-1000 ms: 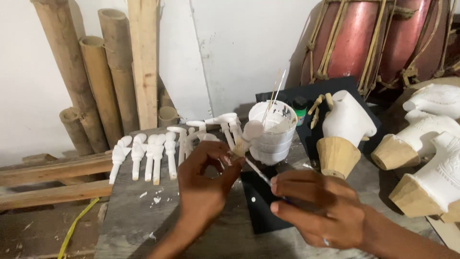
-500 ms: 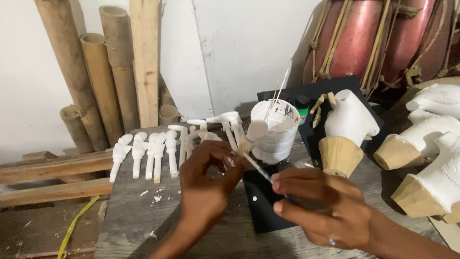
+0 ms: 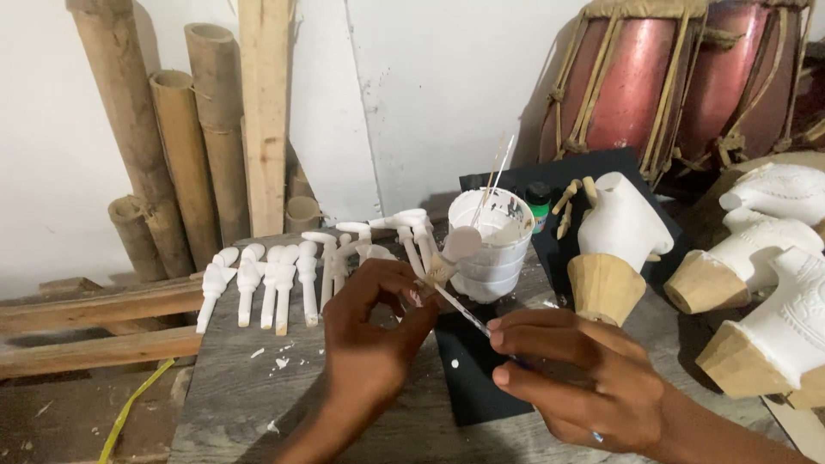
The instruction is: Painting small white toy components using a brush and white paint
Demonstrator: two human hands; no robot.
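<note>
My left hand pinches the wooden base of a small white-painted carved piece, holding it up in front of a white plastic cup of paint. My right hand grips a thin paintbrush whose tip touches the lower part of that piece. A row of several similar small white pieces lies on the grey wooden board to the left of my hands.
A black sheet lies under the cup. Larger white carvings on bare wooden bases stand at right. Bamboo poles and a plank lean on the wall; two red drums stand behind.
The small piece has shifted slightly in my left fingers, and the brush tip has moved along it. Both hands stay in about the same place.
</note>
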